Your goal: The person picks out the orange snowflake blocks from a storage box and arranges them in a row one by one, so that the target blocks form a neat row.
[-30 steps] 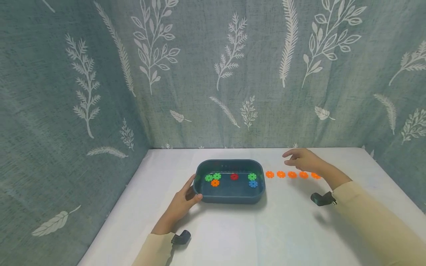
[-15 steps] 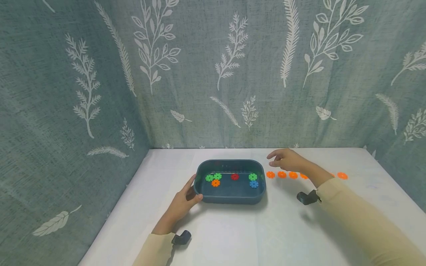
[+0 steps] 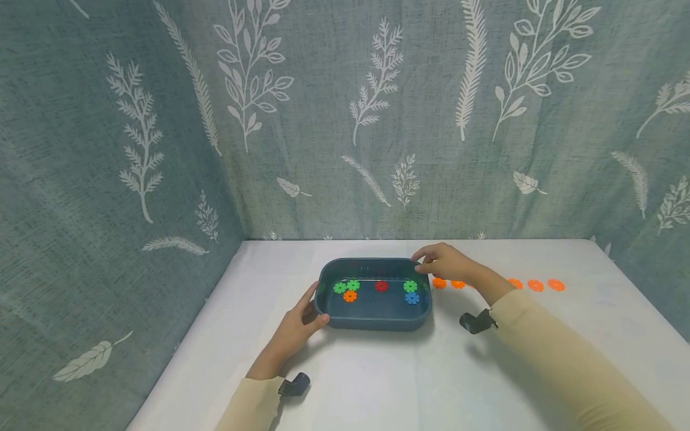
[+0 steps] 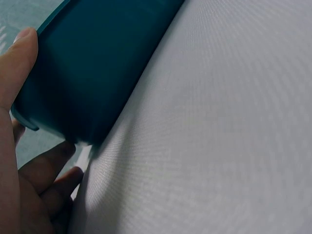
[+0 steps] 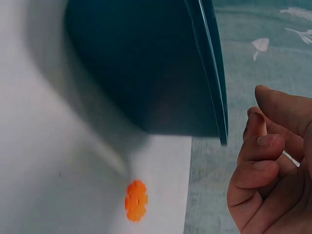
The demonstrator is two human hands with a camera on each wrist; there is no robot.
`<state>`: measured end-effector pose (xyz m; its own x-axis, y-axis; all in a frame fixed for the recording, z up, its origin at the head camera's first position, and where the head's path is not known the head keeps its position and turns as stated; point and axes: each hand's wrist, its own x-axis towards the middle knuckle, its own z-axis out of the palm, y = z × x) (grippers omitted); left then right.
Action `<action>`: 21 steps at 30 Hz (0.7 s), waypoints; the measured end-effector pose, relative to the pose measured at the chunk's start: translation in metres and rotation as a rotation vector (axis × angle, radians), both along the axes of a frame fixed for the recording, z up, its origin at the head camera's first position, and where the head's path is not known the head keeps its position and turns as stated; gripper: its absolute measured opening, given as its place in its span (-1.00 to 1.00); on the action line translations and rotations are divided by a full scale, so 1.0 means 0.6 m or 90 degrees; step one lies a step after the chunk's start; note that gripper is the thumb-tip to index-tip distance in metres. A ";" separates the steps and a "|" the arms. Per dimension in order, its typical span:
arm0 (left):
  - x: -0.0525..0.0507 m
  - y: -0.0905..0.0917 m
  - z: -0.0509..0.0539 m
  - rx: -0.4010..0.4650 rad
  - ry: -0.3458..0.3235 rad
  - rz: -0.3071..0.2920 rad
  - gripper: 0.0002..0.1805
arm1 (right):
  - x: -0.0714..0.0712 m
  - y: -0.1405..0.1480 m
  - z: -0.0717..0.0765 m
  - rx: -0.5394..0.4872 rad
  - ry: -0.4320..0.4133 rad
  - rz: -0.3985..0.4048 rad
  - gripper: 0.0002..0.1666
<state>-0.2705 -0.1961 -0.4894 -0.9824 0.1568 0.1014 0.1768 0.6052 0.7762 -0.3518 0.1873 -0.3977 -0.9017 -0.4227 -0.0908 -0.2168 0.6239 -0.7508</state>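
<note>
A dark teal rectangular tray (image 3: 372,323) stands on the white table. My left hand (image 3: 293,332) holds its left end, thumb at the front corner and fingers around the side; in the left wrist view the thumb lies along the rim. Over the tray's back right corner hovers my right hand (image 3: 444,263), its fingers loosely bent. The right wrist view shows no object between those fingers, and they look apart from the rim. Inside the tray lie green notched discs (image 3: 353,285), a red one (image 3: 381,287), an orange one (image 3: 350,296) and a blue one (image 3: 412,298).
Several orange notched discs (image 3: 535,285) lie in a row on the table (image 3: 372,383) right of the tray, partly hidden by the right forearm. A leaf-patterned grey-green curtain (image 3: 323,120) encloses the back and sides.
My right hand has moved left along the row of orange discs to the tray's back right corner, uncovering the discs at the row's right end. The left hand and tray have stayed put.
</note>
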 end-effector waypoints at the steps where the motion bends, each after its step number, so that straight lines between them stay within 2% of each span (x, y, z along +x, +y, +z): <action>1: 0.000 0.000 0.000 0.000 0.000 0.000 -0.09 | 0.000 -0.005 -0.001 0.001 0.002 0.003 -0.55; 9: 0.000 0.001 0.001 -0.002 -0.002 -0.001 -0.07 | 0.008 -0.038 0.001 0.014 0.014 0.014 -0.55; 21: -0.001 0.003 0.000 -0.009 -0.005 0.009 -0.07 | -0.003 -0.051 -0.008 0.025 0.015 0.007 -0.58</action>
<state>-0.2713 -0.1945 -0.4896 -0.9854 0.1436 0.0917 0.1617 0.6184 0.7691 -0.3536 0.1570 -0.4023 -0.8993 -0.4287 -0.0861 -0.2414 0.6509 -0.7198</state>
